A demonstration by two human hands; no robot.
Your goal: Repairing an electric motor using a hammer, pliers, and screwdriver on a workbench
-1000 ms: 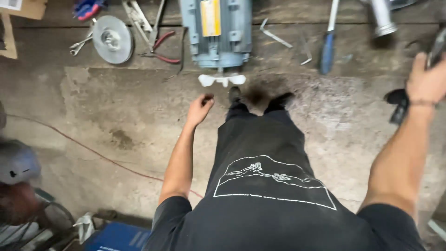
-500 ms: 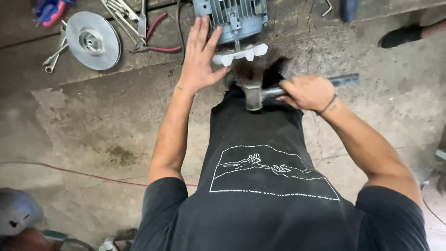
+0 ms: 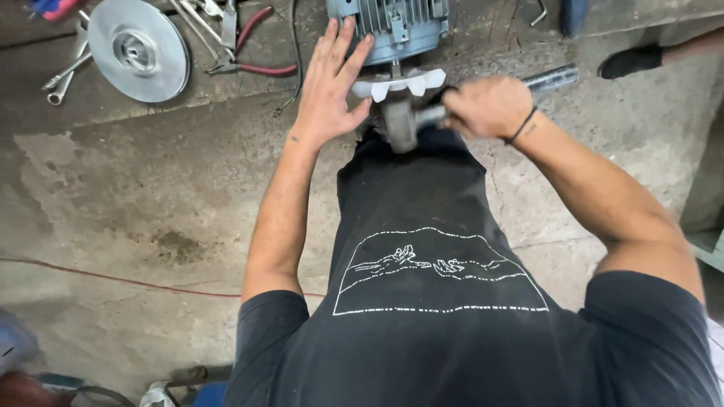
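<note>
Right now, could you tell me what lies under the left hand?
The left hand rests flat on the grey motor beside the white fan. The motor's surface beneath the palm is covered.

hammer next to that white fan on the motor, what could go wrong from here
The left hand lies flat against the motor, fingers right beside the white fan, so a glancing blow from the hammer in the right hand could hit them. The fan's thin blades might also crack if struck directly.

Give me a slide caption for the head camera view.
Left hand braces a grey finned motor while the right hand grips a hammer at its white fan.
</note>
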